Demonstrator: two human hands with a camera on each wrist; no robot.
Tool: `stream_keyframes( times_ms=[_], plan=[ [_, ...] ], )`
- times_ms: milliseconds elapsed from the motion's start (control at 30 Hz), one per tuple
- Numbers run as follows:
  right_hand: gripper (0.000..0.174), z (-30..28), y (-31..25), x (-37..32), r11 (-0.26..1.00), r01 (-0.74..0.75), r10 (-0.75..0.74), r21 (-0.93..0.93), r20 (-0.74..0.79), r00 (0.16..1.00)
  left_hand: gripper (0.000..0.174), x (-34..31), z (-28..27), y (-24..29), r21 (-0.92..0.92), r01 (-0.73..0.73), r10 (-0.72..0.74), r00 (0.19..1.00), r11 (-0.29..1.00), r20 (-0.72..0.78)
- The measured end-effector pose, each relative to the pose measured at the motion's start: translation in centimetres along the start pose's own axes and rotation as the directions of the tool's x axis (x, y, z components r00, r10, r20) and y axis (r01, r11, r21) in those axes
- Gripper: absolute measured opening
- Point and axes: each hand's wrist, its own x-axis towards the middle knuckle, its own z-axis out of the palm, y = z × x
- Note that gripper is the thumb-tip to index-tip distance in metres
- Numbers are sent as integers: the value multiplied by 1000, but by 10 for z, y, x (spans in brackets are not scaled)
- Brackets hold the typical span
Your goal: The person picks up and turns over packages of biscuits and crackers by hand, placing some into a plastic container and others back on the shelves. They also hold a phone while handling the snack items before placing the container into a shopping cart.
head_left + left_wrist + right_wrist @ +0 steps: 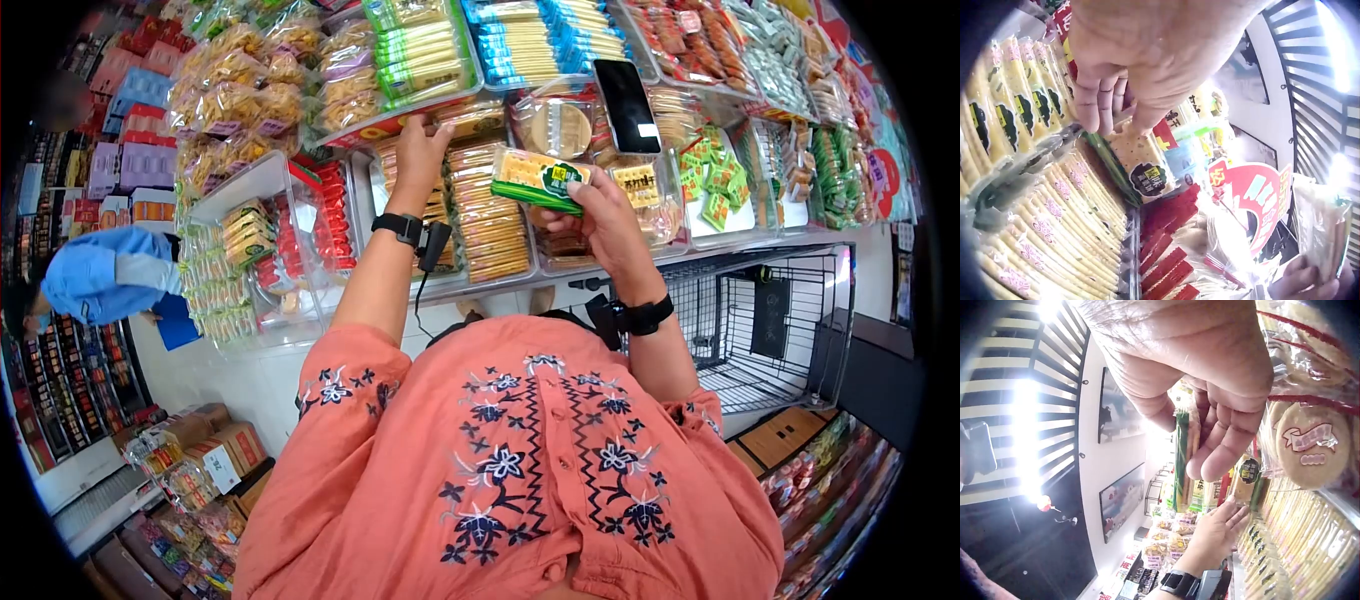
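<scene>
My right hand [600,215] grips a packet of crackers [530,172] with a clear wrapper and green edge, thumb on its top face. In the right wrist view the same packet is seen edge-on between thumb and fingers. My left hand [420,160] reaches to the back of a bin and pinches another cracker packet [1141,164], with a dark green label, between thumb and fingertips. This second packet stands tilted above rows of wrapped long biscuits [1054,219]. More packets with dark labels [1019,106] are lined up beside it.
A black phone [628,107] lies over the bins right of centre. Clear bins hold round biscuits [560,128], green packets [716,180] and red packets [335,215]. A shopping cart [770,320] stands at the right. A person in a blue shirt [105,275] is at the left.
</scene>
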Motion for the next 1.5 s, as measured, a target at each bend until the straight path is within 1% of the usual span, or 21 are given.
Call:
stream_keyframes(
  times_ms=[133, 233, 333, 433, 500, 533, 567, 600, 633, 667, 733, 800, 833, 933, 967, 1067, 1100, 1133, 1200, 1433, 1500],
  plan=[
    [25, 3, -1, -2, 1000, 4, -4, -6, -14, 1000, 45, 4, 5, -7, -51, 5, -5, 1000, 999, -4],
    [25, 5, -1, 0, 1000, -6, 6, -13, -10, 1000, 54, 4, -5, 1, 101, -45, 38, 997, 994, 69],
    [25, 3, 4, 2, 1000, -11, 11, -26, -2, 1000, 54, -2, -12, 14, 113, -40, 34, 998, 993, 59],
    [27, 3, 7, 5, 998, -25, 25, -57, 1, 1000, 56, -8, -12, 3, 112, -142, 147, 988, 983, -36],
    [32, 5, 8, 6, 994, -60, 61, -87, -1, 998, 46, -8, -17, -2, -15, -108, 107, 991, 994, -77],
    [33, 5, 9, 8, 996, -37, 40, -85, 24, 999, 41, -14, -24, 8, -78, -87, 80, 992, 993, -96],
    [33, 4, 11, 11, 997, -22, 26, -80, 48, 998, 47, -20, -35, 16, -40, -88, 84, 992, 995, -93],
    [34, 5, 15, 11, 997, -18, 23, -73, 69, 997, 46, -22, -47, 20, 39, 40, -39, 999, 998, -34],
    [37, 12, 10, 9, 991, -24, 34, -134, 70, 997, 43, -34, -54, 20, -137, 24, -30, 999, 990, -43],
    [39, 18, 8, 8, 985, -40, 57, -169, 96, 994, 41, -43, -61, 20, -309, -4, -17, 998, 951, -63],
    [37, 26, 14, 12, 973, -70, 98, -219, 118, 988, 41, -74, -87, 46, -293, 94, -78, 995, 951, 66],
    [39, 36, 27, 16, 968, -105, 145, -228, 164, 976, 43, -102, -109, 62, -304, 215, -162, 968, 928, 190],
    [40, 40, 33, 19, 965, -120, 165, -234, 186, 969, 44, -115, -117, 71, -290, 275, -208, 948, 917, 241],
    [42, 48, 51, 30, 840, -13, 206, -543, 297, 932, 44, -147, -128, 47, -174, 222, -157, 932, 959, 327],
    [39, 56, 56, 28, 853, -82, 258, -516, 281, 924, 45, -157, -129, 39, -187, 197, -123, 929, 962, 348],
    [36, 63, 85, 31, 872, -181, 368, -455, 362, 857, 46, -183, -132, 22, 21, 46, -50, 931, 999, 361],
    [34, 67, 90, 31, 849, -160, 371, -504, 353, 859, 44, -189, -132, 20, 66, 43, -64, 933, 997, 353],
    [34, 65, 98, 34, 816, -53, 328, -575, 387, 862, 43, -193, -134, 15, 97, 31, -63, 933, 995, 355],
    [33, 62, 110, 42, 711, 163, 251, -684, 463, 850, 40, -199, -136, 5, 156, 4, -60, 931, 988, 359],
    [25, 62, 122, 40, 592, 253, 188, -766, 436, 880, 34, -213, -138, -17, 245, -107, 26, 950, 964, 311],
    [25, 63, 121, 38, 630, 168, 243, -758, 398, 884, 33, -214, -137, -17, 247, -108, 23, 946, 963, 323]
  ],
)
